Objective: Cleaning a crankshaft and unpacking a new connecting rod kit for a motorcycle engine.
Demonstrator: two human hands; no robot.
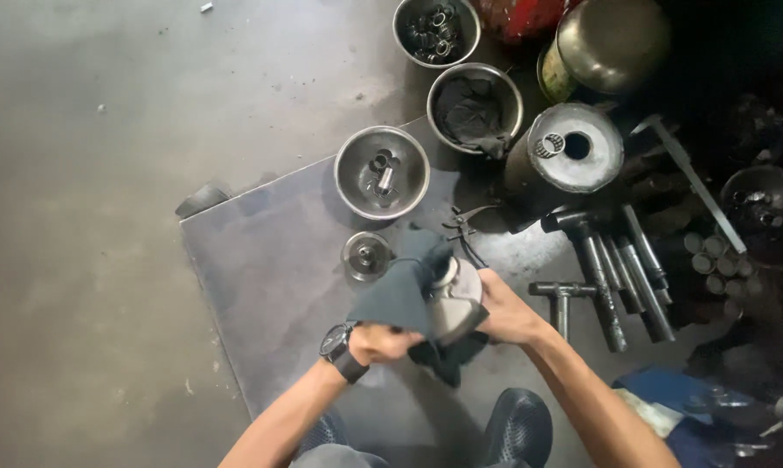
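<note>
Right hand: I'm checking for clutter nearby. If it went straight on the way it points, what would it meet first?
The right hand points up-left into the metal part it already grips; beyond that, probably the small round part.

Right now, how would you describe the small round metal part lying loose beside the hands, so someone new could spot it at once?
Start at the dark mat on the floor and find the steel bowl holding a few small parts near its far edge. Just below that bowl, left of the dark cloth in the hands, lies the small round metal part. Unlike the bowls, it is much smaller, shallow, and has a raised hub in its centre.
</note>
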